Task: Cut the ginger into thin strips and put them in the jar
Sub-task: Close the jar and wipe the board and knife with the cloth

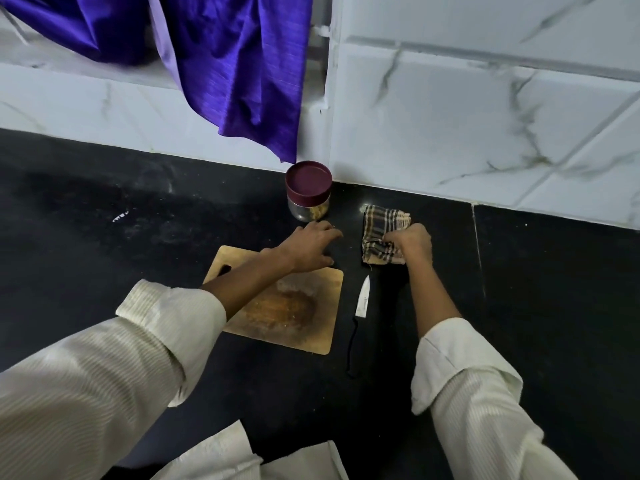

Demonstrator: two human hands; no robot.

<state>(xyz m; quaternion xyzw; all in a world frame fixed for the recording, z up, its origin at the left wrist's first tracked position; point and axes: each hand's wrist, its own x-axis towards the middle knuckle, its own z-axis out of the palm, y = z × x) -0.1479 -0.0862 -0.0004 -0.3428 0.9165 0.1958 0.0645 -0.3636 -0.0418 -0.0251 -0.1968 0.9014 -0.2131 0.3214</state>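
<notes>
Black counter (pixel 104 209), white marble-look wall tiles behind, purple cloth (pixel 239 74) hanging down from the ledge.

We note the jar (pixel 308 195) standing upright at the back, close to the wall, its maroon lid (pixel 308 181) on. Through the clear side we see pale yellowish strips inside, likely the ginger; we cannot tell how much.

Wooden cutting board (pixel 294 317) lies in front of the jar, stained brown at the centre, no whole piece visible on it. Knife (pixel 360 306) lies flat on the counter just right of the board, blade pointing away from the person, black handle nearest them, nobody touching it.

Left hand (pixel 308 245) is spread, palm down, between board and jar, fingers loose, grasping nothing. Right hand (pixel 412 242) is clenched on a checked cloth (pixel 384 233), bunching it against the counter right of the jar.

Both sleeves are pale and rolled back.
</notes>
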